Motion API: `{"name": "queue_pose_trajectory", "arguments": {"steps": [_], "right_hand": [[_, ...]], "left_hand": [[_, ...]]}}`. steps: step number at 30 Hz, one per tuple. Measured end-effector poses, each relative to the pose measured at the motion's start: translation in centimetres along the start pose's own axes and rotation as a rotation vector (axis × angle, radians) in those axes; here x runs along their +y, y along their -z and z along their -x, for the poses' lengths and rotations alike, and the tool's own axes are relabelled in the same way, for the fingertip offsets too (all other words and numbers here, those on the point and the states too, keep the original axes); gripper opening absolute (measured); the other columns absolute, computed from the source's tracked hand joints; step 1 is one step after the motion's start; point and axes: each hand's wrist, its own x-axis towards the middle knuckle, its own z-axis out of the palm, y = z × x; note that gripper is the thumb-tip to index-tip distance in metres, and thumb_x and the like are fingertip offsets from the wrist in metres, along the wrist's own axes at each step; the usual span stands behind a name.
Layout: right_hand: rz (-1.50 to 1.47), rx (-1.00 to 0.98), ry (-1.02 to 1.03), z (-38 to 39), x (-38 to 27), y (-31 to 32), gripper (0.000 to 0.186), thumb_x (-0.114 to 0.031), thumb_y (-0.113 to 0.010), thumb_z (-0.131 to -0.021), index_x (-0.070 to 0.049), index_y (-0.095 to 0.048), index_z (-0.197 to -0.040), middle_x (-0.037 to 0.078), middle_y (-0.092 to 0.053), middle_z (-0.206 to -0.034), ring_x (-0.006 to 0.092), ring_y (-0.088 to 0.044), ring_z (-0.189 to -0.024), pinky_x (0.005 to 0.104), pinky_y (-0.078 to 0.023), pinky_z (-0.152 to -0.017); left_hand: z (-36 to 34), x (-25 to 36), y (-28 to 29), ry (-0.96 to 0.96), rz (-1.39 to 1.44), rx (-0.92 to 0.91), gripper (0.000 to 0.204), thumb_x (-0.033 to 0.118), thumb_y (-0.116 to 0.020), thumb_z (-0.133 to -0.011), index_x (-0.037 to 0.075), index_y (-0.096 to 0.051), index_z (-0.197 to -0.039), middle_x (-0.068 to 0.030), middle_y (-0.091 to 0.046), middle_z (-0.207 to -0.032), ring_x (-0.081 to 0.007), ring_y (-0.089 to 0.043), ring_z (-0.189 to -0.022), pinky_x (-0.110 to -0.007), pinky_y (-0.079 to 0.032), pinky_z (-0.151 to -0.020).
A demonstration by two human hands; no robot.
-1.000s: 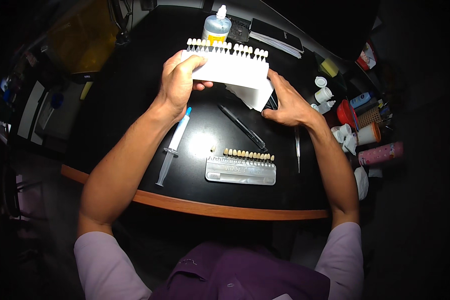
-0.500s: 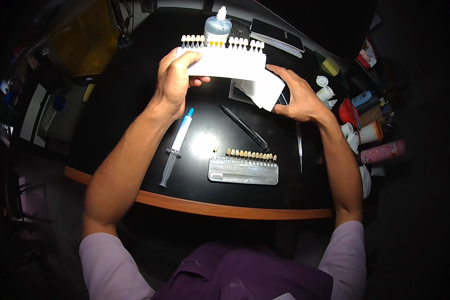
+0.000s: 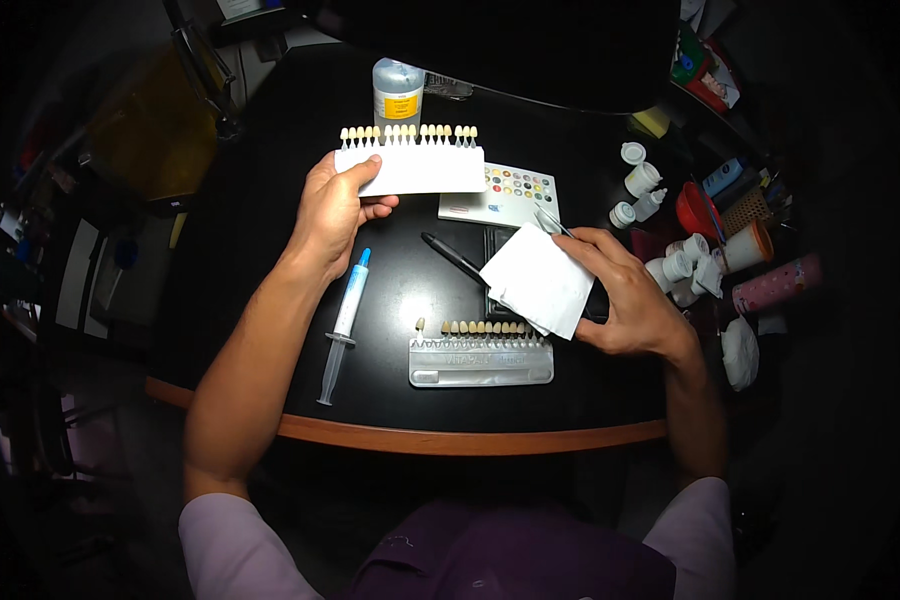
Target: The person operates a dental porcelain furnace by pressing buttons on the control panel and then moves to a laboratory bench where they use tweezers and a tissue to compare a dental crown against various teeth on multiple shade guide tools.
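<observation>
My left hand (image 3: 332, 208) grips a white dental shade guide (image 3: 410, 172), thumb across its front. Tooth-shaped tabs stand in a row along its top edge. Closed around a folded white tissue (image 3: 538, 280), my right hand (image 3: 632, 295) is lower and to the right, apart from the guide. A thin shiny piece pokes out by its fingertips; its kind is unclear. Near the front edge lies a second, silvery-clear shade guide (image 3: 480, 365), one tab standing apart from the rest. A syringe (image 3: 345, 320) with a blue cap lies left of it. A black pen (image 3: 453, 257) is partly under the tissue.
A card with coloured dots (image 3: 520, 188) lies behind the tissue. A clear bottle with a yellow label (image 3: 398, 95) stands at the back. White jars (image 3: 642, 180), a red bowl (image 3: 698, 210) and a pink bottle (image 3: 775, 285) crowd the right side. A dark screen (image 3: 530, 50) overhangs the back.
My right hand has drawn the tissue away from the shade guide, down toward me. The dotted card behind has come into view. My left hand still holds the guide.
</observation>
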Motion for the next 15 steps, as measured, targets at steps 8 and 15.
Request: {"name": "queue_pose_trajectory", "arguments": {"steps": [8, 15], "right_hand": [[-0.098, -0.023, -0.002, 3.9, -0.9, -0.3, 0.081, -0.022, -0.081, -0.071, 0.002, -0.051, -0.141, 0.026, -0.047, -0.141, 0.0431, -0.053, -0.128, 0.0472, -0.045, -0.108], [-0.058, -0.04, -0.091, 8.7, -2.3, 0.9, 0.08, -0.018, -0.081, -0.071, 0.001, -0.051, -0.143, 0.025, -0.046, -0.145, 0.0413, -0.049, -0.134, 0.0463, -0.041, -0.111]], "left_hand": [[-0.4, -0.9, -0.5, 0.015, -0.055, -0.08, 0.029, 0.02, -0.059, -0.102, -0.002, -0.054, -0.119, -0.0129, -0.064, -0.103, -0.0119, -0.064, -0.08, -0.024, -0.057, -0.074], [-0.3, -1.0, -0.4, -0.011, -0.059, -0.047, 0.03, 0.02, -0.059, -0.102, -0.004, -0.053, -0.118, -0.0141, -0.065, -0.1, -0.0141, -0.065, -0.082, -0.026, -0.055, -0.075]]}}
